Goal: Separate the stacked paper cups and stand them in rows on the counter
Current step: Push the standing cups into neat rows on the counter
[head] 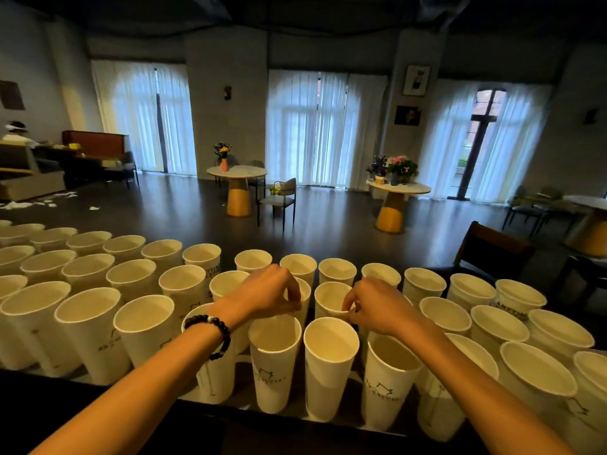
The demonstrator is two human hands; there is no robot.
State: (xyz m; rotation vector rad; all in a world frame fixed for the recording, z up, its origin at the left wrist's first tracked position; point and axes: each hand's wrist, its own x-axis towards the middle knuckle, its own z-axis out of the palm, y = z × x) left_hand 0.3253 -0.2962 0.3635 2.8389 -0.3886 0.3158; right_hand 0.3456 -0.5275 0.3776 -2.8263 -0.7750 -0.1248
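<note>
Head view: left hand (266,292) and right hand (377,305) each pinch cup rims.

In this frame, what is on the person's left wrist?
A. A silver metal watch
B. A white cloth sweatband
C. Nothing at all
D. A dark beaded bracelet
D: a dark beaded bracelet circles the wrist just behind the left hand, whose fingers pinch the rim of a white paper cup in the middle row.
</note>
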